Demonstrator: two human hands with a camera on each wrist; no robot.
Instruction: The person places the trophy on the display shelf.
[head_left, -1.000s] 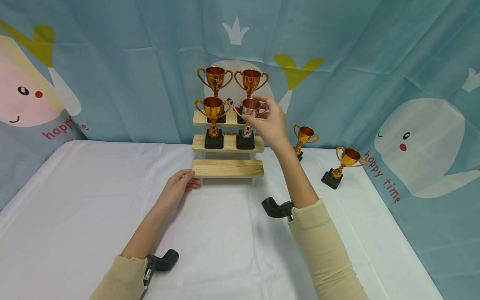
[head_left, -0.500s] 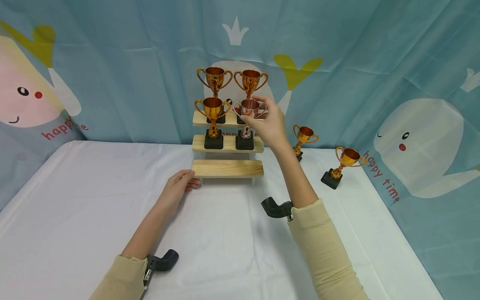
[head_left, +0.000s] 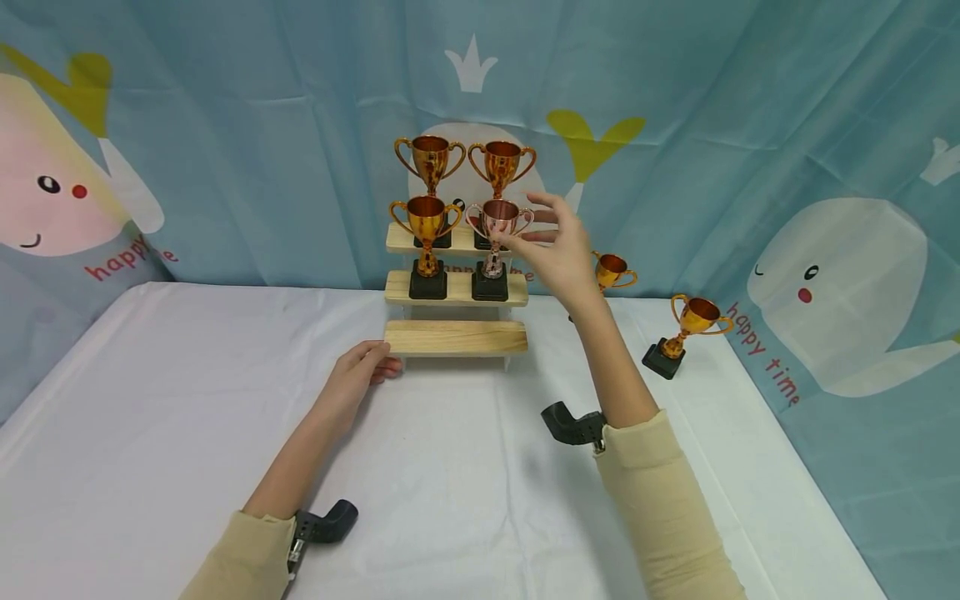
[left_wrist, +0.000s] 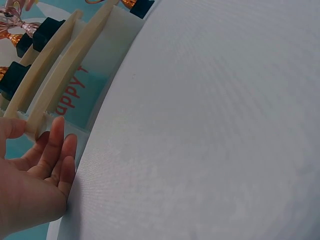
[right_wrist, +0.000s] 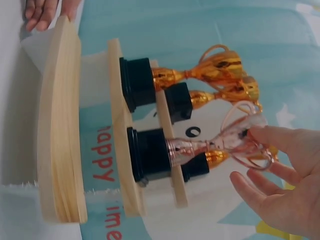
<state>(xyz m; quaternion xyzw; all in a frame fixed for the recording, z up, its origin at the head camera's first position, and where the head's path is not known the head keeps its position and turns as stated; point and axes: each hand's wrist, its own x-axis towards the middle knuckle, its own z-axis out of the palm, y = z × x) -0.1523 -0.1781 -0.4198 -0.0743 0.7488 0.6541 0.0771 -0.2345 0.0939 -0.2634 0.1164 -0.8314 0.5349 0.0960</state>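
A three-tier wooden display stand (head_left: 456, 337) stands at the back of the table. My left hand (head_left: 348, 375) pinches the left end of its lowest shelf, thumb above and fingers underneath, as the left wrist view shows. On the middle shelf a rose-gold trophy (head_left: 492, 264) stands upright on its black base, right of a gold trophy (head_left: 426, 218). My right hand (head_left: 561, 254) is beside the rose-gold cup with its fingers spread off it; the thumb tip overlaps the cup. Two more gold trophies, a left one (head_left: 431, 157) and a right one (head_left: 501, 160), stand on the top shelf.
Right of the stand, a gold trophy (head_left: 699, 317) leans on the white tablecloth (head_left: 450, 467). Another gold trophy (head_left: 612, 269) is partly hidden behind my right wrist. A blue printed curtain (head_left: 300, 150) hangs close behind the stand.
My right hand has let go of the rose-gold trophy and moved slightly right, its fingers opening. The trophy stays on the middle shelf. My left hand has not moved.
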